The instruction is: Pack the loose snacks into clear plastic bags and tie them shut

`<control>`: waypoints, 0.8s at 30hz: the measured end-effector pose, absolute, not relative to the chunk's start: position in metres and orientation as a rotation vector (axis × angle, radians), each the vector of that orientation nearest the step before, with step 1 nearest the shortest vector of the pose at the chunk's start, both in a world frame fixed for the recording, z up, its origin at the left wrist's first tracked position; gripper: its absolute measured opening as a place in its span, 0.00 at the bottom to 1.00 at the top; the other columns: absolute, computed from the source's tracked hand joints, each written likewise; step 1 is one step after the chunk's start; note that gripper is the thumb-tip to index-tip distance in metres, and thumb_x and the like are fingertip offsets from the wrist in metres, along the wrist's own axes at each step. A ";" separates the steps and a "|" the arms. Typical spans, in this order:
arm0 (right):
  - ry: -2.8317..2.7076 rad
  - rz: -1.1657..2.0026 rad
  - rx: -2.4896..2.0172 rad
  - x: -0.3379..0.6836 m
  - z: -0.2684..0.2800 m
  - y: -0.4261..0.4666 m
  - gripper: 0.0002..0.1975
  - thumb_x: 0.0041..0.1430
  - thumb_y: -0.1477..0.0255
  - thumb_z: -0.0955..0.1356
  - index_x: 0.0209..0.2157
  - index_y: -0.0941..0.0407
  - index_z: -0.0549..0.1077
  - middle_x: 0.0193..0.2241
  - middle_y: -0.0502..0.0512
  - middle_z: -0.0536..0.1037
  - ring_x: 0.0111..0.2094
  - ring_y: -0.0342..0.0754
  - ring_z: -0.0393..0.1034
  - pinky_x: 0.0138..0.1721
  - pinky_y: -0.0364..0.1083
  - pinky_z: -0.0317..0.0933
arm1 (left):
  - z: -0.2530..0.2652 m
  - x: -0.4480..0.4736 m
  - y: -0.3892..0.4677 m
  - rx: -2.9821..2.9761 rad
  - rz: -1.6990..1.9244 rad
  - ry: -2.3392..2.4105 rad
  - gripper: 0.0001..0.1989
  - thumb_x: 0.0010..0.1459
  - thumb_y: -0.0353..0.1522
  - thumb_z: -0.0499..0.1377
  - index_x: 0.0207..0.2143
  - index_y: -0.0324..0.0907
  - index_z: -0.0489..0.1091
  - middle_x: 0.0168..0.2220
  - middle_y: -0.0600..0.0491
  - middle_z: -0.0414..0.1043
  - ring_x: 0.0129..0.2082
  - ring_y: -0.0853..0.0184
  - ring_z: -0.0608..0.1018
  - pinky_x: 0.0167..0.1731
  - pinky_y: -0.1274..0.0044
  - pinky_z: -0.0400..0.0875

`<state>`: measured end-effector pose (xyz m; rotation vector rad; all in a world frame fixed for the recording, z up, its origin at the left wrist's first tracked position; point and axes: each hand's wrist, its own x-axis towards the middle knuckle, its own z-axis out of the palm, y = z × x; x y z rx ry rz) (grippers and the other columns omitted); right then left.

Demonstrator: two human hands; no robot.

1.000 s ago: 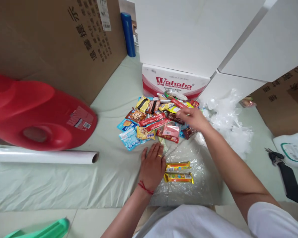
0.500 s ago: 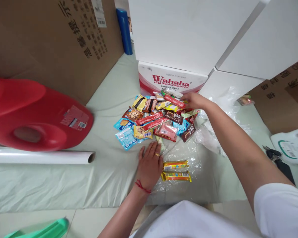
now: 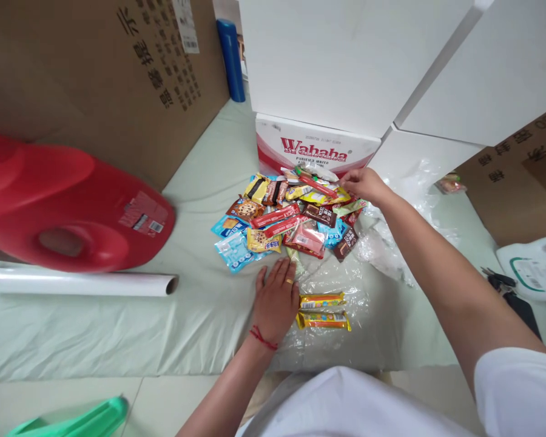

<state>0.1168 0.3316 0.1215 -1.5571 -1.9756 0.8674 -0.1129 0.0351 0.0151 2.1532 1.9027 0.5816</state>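
Note:
My left hand (image 3: 275, 303) lies flat, palm down, at the near edge of a heap of wrapped snacks (image 3: 292, 228). Its thumb side is beside two yellow snack bars (image 3: 323, 320) lying on clear plastic film (image 3: 364, 291). At the far right of the heap is my right hand (image 3: 363, 184), fingers curled and pinched together; whatever is between them, if anything, is hidden. Close to those fingertips are a red stick packet (image 3: 317, 184) and a yellow packet (image 3: 341, 196). Two more red sticks (image 3: 275, 215) cross the middle of the heap.
A white-and-red water carton (image 3: 316, 145) stands behind the heap. Left are a big red jug (image 3: 104, 224), a white roll (image 3: 95, 283) and a cardboard box (image 3: 95, 85). Crumpled clear plastic (image 3: 391, 249), keys (image 3: 500, 279) and a white bottle (image 3: 537, 267) lie right.
My right hand has drawn slightly right, away from the red stick packet, uncovering more of the yellow packet beneath. My left hand stays in place. The view has shifted slightly.

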 end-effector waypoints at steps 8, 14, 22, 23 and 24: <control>-2.694 0.556 -1.025 0.072 0.118 0.232 0.18 0.66 0.63 0.68 0.52 0.55 0.79 0.45 0.59 0.81 0.43 0.52 0.76 0.44 0.47 0.66 | 0.016 -0.112 0.034 2.163 0.581 1.907 0.24 0.70 0.32 0.50 0.65 0.39 0.67 0.67 0.43 0.68 0.69 0.55 0.68 0.69 0.55 0.55; -3.032 0.237 -1.259 0.056 0.098 0.195 0.38 0.61 0.64 0.72 0.71 0.52 0.61 0.56 0.65 0.76 0.48 0.60 0.75 0.42 0.49 0.66 | 0.017 -0.112 0.034 2.140 0.562 1.900 0.24 0.70 0.32 0.50 0.66 0.39 0.67 0.68 0.43 0.66 0.70 0.55 0.67 0.69 0.55 0.54; -2.865 0.289 -1.414 0.087 0.119 0.220 0.33 0.62 0.71 0.70 0.69 0.52 0.66 0.60 0.65 0.73 0.50 0.60 0.75 0.47 0.50 0.66 | 0.016 -0.112 0.034 2.120 0.572 1.895 0.25 0.69 0.30 0.48 0.66 0.41 0.67 0.69 0.44 0.66 0.70 0.56 0.66 0.70 0.56 0.53; -2.832 0.308 -1.390 0.087 0.119 0.218 0.33 0.62 0.70 0.71 0.68 0.53 0.67 0.61 0.65 0.71 0.51 0.60 0.74 0.48 0.50 0.66 | 0.016 -0.112 0.034 2.119 0.579 1.895 0.25 0.69 0.30 0.48 0.66 0.41 0.67 0.69 0.44 0.66 0.70 0.56 0.66 0.70 0.56 0.53; -2.773 0.320 -1.367 0.086 0.118 0.212 0.31 0.63 0.70 0.70 0.67 0.54 0.68 0.62 0.66 0.70 0.52 0.60 0.74 0.49 0.51 0.66 | 0.016 -0.112 0.034 2.118 0.585 1.896 0.25 0.70 0.30 0.48 0.66 0.41 0.67 0.69 0.44 0.66 0.70 0.56 0.67 0.70 0.56 0.53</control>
